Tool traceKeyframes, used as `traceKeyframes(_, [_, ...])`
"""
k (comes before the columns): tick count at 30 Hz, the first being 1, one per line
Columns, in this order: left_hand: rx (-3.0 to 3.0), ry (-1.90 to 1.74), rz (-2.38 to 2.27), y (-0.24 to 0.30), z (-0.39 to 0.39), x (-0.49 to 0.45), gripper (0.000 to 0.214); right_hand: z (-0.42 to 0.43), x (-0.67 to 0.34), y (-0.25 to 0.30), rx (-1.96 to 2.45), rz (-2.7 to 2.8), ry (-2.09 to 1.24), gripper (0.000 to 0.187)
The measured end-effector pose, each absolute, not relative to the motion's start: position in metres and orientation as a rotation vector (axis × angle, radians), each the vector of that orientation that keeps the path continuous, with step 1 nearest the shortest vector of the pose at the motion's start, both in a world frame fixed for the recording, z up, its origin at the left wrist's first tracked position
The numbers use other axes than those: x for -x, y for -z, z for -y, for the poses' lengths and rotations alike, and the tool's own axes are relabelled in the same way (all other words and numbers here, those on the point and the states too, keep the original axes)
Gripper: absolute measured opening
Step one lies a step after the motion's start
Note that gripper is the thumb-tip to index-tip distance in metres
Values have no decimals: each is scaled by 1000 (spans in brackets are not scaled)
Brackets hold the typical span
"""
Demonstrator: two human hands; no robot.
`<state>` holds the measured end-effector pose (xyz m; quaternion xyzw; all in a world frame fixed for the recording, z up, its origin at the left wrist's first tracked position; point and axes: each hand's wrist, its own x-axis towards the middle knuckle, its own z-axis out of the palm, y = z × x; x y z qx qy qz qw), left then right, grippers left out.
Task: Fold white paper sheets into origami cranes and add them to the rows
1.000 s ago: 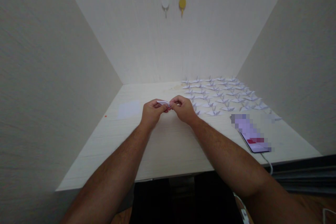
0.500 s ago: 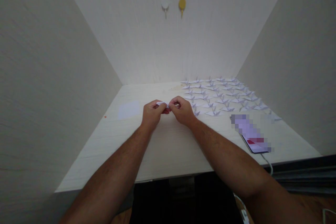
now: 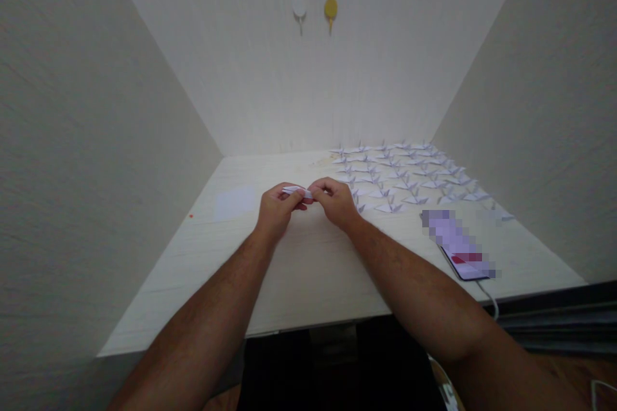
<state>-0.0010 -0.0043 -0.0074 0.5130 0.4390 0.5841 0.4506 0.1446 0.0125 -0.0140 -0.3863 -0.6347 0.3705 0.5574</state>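
A small piece of folded white paper (image 3: 295, 191) is held between my two hands, above the middle of the table. My left hand (image 3: 277, 207) pinches it with the thumb on top and fingers beneath. The right end of the paper is gripped by the thumb and forefinger of my right hand (image 3: 333, 200). Fingers cover part of the paper, so its full shape is hidden. Right of my right hand stand several rows of white origami cranes (image 3: 398, 174).
Flat white paper (image 3: 234, 203) lies left of my left hand. A phone (image 3: 456, 244) with a white cable (image 3: 490, 298) rests at the right. Walls enclose the table (image 3: 308, 276) on three sides; a white hook (image 3: 299, 9) and a yellow hook (image 3: 330, 8) hang on the back wall.
The folded paper now shows more of its length between my fingers, as a narrow strip. Both hands keep their pinch and have shifted very little. The view has drifted slightly.
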Motion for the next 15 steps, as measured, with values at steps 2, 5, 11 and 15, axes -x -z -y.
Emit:
traceKeyframes(2, [-1249,-1447,-1054,8,4,1,28,-15,-146,14,893,1450,-975,12])
traceKeyframes(5, [-1234,-1448,-1036,10,3,2,30,-17,-147,13,901,1434,-1017,11])
traceKeyframes(11, [-1224,-1435,-1035,13,1,3,33,-15,-149,10,925,1464,-1021,11])
traceKeyframes(15, [-1212,-1439,-1063,12,0,2,32,-14,-149,10,928,1493,-963,8])
